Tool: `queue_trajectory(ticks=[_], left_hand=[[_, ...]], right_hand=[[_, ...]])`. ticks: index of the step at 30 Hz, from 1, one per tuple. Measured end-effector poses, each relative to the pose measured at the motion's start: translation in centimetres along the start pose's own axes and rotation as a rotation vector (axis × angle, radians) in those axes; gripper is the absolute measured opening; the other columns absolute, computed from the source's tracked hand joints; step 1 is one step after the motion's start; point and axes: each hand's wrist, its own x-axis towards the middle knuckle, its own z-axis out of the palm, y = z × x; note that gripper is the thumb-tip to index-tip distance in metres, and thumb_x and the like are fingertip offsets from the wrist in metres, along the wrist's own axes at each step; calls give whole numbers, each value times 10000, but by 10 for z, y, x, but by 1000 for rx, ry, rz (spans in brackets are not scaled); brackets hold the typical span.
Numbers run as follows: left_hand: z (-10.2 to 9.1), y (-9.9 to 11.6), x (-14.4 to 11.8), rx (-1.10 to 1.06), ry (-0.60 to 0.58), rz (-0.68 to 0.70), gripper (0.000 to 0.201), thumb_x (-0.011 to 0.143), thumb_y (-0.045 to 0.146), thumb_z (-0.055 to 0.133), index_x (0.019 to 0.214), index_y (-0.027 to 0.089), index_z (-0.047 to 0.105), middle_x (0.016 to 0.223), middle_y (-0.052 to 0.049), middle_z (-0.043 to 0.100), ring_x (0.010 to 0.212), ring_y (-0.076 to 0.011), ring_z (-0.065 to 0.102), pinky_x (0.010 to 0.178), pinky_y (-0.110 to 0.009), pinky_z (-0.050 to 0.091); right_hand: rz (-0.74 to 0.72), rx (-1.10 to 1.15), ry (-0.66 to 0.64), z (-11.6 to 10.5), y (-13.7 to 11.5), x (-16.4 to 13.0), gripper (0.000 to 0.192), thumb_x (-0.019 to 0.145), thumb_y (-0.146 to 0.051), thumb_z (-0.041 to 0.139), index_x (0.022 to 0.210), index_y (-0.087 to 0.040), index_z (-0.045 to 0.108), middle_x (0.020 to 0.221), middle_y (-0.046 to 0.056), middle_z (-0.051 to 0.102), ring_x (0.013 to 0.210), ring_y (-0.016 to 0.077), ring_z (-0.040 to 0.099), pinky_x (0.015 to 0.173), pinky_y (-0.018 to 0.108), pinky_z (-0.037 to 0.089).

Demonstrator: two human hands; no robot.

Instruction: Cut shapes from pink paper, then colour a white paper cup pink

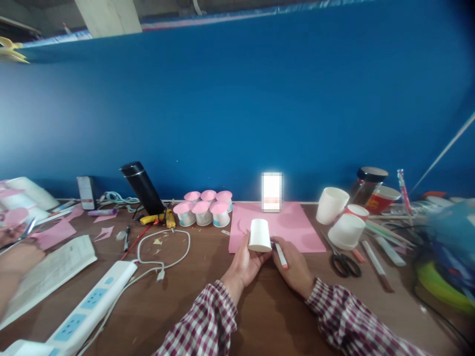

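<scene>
One big blue wall (260, 99) is seen filling most of the view, and below it a brown wooden table (267, 306) is spread with craft stuff. A pink paper sheet (293, 222) is laid flat on the table near the wall, with a small bright rectangle (271, 192) stood at its far edge, blurred out so nothing on it can be read. A white power strip (89, 306) is stretched along the near left, and a white cable (163, 247) is looped just beside it. A black flask (143, 188) is leaned toward the wall on the left, and six pink-topped cups (204, 206) are bunched together between it and the sheet. A few white paper cups (339, 217) are lying to the right of the sheet, with black scissors (343, 262) just in front of them.

Now the hands, both in checked sleeves. A white paper cup (260, 235) is gripped upside down by the left hand (245, 264), fingers wrapped round its side, right at the near edge of the pink sheet. A white marker (281, 255) is pinched in the right hand (295, 267), fingers closed narrow round it, its tip brought just beside the cup's rim. Whether the tip is actually touching can't be told.

Another person's hand (18, 257) is seen at far left.
</scene>
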Motion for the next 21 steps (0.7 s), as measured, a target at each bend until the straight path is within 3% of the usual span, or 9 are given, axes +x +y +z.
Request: queue_trajectory(ticks=[21], left_hand=[[0,1,0,3,-4,4,499,846,479,483,1167,98,509,921,-130,658,788,-198,628,675,-313,521]], right_hand=[[-14,18,7,1,1,-1,284,844,-177,443,1113,-161,534,1019,95,657,919,244,604,791,396,507]])
